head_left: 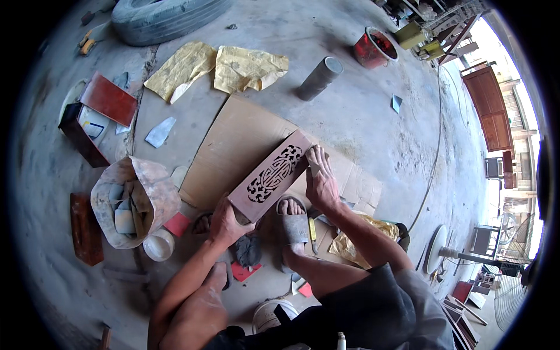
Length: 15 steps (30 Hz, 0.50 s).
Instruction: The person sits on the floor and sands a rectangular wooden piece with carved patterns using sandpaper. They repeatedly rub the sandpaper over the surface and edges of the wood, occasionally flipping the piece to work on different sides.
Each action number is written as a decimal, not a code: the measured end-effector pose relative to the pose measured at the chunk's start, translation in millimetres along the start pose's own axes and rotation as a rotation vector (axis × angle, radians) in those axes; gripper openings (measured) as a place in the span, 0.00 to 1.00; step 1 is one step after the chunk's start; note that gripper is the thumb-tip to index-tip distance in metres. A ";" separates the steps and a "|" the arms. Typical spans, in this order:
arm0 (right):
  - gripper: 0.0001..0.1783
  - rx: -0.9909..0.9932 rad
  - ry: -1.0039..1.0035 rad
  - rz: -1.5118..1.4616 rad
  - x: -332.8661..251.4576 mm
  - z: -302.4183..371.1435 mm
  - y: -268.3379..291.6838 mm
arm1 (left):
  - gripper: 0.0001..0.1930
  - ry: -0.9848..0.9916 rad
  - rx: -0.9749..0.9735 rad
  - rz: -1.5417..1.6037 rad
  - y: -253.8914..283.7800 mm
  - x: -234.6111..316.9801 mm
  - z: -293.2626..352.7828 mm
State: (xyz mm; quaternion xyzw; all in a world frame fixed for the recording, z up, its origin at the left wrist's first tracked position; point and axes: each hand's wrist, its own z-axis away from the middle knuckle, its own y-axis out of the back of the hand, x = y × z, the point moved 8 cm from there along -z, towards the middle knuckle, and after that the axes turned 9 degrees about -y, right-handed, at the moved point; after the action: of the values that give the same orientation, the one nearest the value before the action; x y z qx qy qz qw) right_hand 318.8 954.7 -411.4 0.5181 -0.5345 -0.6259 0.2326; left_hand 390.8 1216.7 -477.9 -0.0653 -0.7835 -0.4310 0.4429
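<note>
A brownish-pink carved wooden box [271, 175] with a cut-out pattern of scrolls and a round emblem is held at a slant above a flat cardboard sheet [219, 146]. My left hand [228, 223] grips its near lower end, thumb and fingers around the edge. At the far right end, my right hand [321, 178] presses against the box's side with its fingers together. A small pale piece, apparently folded sandpaper [315, 170], shows under those fingers; most of it is hidden. Below the box are my sandalled feet, with a dark crumpled cloth [248, 251] between them.
Two yellowish paper sheets [248, 69] and a grey cylinder [320, 79] lie beyond the cardboard. At left are a sack of scraps [169, 201], red-brown wooden pieces [111, 99] and a white bowl [158, 245]. A red bucket [373, 49], a tire [169, 23] and a fan [438, 249] stand farther out.
</note>
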 end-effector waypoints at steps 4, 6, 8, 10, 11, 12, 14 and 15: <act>0.33 -0.113 0.155 -0.101 -29.8 53.1 -25.1 | 0.46 -0.030 0.009 -0.013 5.9 8.4 -4.6; 0.32 -0.220 0.080 -0.086 -42.2 51.4 -18.3 | 0.45 -0.044 0.022 -0.057 7.1 4.4 1.5; 0.32 0.008 0.137 0.029 -15.8 14.5 -6.9 | 0.45 -0.023 0.021 0.002 1.7 0.6 -1.3; 0.35 -0.021 -0.102 0.027 -4.4 -9.1 -2.8 | 0.44 -0.010 0.020 0.018 4.4 7.1 1.1; 0.34 -0.002 -0.009 0.068 -12.0 -4.3 -3.1 | 0.43 -0.021 0.028 0.015 9.2 16.3 -4.0; 0.34 0.016 0.089 0.104 -20.7 8.1 -9.3 | 0.43 -0.030 0.038 0.007 14.1 20.8 -6.9; 0.32 -0.149 0.178 -0.038 -65.9 36.8 -4.4 | 0.42 -0.056 0.052 -0.024 14.0 16.7 -6.2; 0.32 -0.136 0.217 -0.006 -58.7 34.8 -15.1 | 0.41 -0.065 0.054 -0.041 13.3 14.0 -3.6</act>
State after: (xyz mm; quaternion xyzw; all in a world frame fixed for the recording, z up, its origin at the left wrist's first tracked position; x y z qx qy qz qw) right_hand 312.4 1024.0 -405.4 0.5676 -0.4610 -0.6016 0.3217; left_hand 391.1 1218.4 -458.3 -0.0511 -0.8099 -0.4163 0.4099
